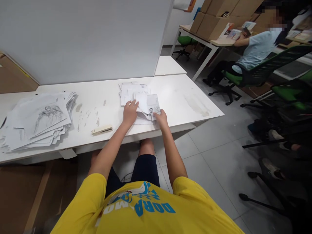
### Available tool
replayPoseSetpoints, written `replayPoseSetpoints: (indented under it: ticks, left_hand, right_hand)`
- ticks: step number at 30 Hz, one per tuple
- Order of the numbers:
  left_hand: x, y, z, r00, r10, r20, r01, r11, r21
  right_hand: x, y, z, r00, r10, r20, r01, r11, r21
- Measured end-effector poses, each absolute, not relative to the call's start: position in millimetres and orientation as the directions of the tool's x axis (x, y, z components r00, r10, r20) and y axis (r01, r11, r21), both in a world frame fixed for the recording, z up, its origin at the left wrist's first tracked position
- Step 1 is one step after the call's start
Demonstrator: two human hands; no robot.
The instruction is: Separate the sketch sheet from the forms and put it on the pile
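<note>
A small heap of white papers (133,91) lies on the white table (185,100) in front of me. My left hand (130,112) rests flat on the near papers, fingers stretched out. My right hand (161,117) pinches the lower edge of a sheet with a small portrait photo (151,105), lifting it slightly off the heap.
A big untidy stack of sketched sheets (39,118) sits at the table's left. A cream stapler (101,130) lies near the front edge. A white partition (85,39) stands behind. To the right, a seated person (255,48) and green office chairs (263,70) stand on the tiled floor.
</note>
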State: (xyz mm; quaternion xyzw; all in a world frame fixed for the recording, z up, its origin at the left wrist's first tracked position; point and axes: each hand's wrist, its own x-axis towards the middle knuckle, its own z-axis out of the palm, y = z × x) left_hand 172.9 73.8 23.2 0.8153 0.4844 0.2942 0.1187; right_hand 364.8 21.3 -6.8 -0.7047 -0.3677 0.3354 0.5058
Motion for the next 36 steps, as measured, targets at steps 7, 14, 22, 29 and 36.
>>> replayPoseSetpoints:
  ticks: [7,14,22,29,36]
  left_hand:
    - [178.0,66.6,17.1,0.224,0.953,0.204,0.060,-0.222,0.973]
    - [159.8,58.3,35.2,0.243,0.935,-0.258,-0.375,0.336,0.864]
    - [143.7,41.1,29.7,0.271,0.954,-0.127,-0.123,0.165,0.979]
    - [121.3,36.2,35.9,0.190,0.981,-0.041,-0.107,0.062,0.992]
    - [103.0,26.3,43.4,0.098,0.994,0.051,-0.144,-0.037,0.989]
  right_hand:
    - [362.0,10.3,-9.7,0.368,0.910,-0.193,-0.360,-0.052,-0.932]
    - [359.5,-10.8,-12.9,0.324,0.934,-0.151,-0.443,0.009,-0.896]
    - [338.9,-44.7,9.8,0.091,0.990,-0.105,-0.342,-0.068,-0.937]
    - [323.8,-67.4,27.6,-0.062,0.992,-0.111,-0.296,-0.125,-0.947]
    - [313.9,-47.2,36.6,-0.012,1.000,0.014,-0.263,0.010,-0.965]
